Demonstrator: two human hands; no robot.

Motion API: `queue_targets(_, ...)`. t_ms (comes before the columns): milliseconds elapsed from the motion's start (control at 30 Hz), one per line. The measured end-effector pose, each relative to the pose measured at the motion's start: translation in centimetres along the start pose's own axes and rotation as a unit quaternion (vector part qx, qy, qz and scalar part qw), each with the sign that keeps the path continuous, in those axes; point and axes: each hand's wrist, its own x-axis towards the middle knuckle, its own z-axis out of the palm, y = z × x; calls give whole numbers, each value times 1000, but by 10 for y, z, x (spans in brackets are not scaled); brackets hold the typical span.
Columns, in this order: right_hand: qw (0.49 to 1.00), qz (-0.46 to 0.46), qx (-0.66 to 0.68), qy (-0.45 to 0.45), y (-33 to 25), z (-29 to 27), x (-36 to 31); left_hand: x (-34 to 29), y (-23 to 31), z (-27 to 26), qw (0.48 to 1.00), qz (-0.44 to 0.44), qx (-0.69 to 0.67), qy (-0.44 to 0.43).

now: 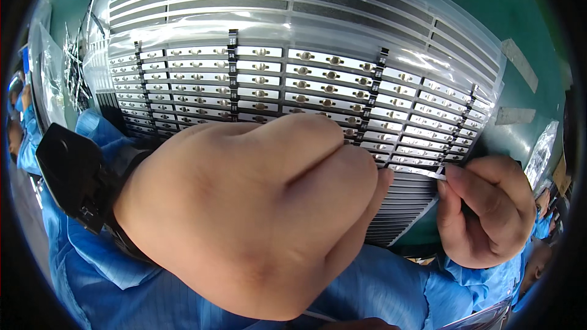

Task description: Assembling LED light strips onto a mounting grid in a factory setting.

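Rows of thin silver strips (333, 75) with round lens-like studs lie side by side across a slotted panel. My left hand (251, 208) fills the middle of the view, its back towards me and its fingers curled. A fingertip of it shows at the near rows; whatever it grips is hidden under the hand. My right hand (489, 208) pinches the right end of the nearest strip (419, 172) between thumb and forefinger. That strip runs from beside my left fingertips to my right fingers. Black clips (233, 73) cross the rows in several columns.
Clear plastic film (263, 21) covers the far part of the panel. Bare grey slats (400, 208) lie on the near side. Loose thin strips (74, 67) and bagged plastic (49, 79) are at the left. Tape pieces (520, 64) stick to the green table (489, 0). Other people sit at both sides.
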Motion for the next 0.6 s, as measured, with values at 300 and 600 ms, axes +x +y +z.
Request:
queue_targets(300,1000,-8,0,6,6,-1,1,1,-10,7,997,47,12,52)
queue_targets(600,1000,-2,5,10,13,-2,-3,9,-13,14,995,80,51,6)
